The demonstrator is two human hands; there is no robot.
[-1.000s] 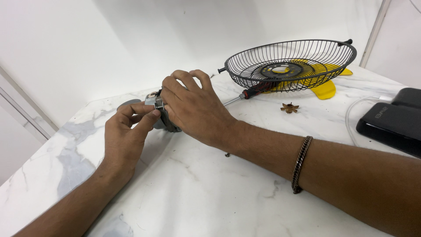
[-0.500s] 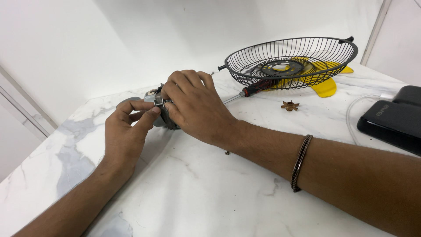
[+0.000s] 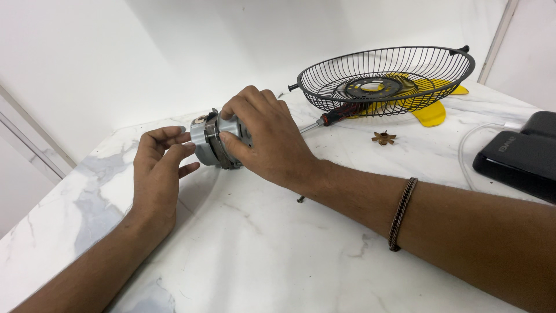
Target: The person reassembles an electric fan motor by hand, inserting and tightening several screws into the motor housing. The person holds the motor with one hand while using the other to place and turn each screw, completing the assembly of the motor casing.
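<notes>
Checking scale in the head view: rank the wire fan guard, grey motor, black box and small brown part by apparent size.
1. wire fan guard
2. black box, cut off by the frame edge
3. grey motor, partly covered by the right hand
4. small brown part

The right hand (image 3: pixel 266 139) reaches in from the bench's right edge, forearm low across the bench, fingers curled down and closed in a grasp. The left hand (image 3: pixel 157 174) comes from the near left corner, fingers loosely bent, fingertips (image 3: pixel 184 139) pointing toward the right hand.

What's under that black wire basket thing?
Under the black fan guard lie yellow fan blades and a screwdriver whose handle end pokes beneath it. The guard's dark centre covers the blades' middle.
</notes>
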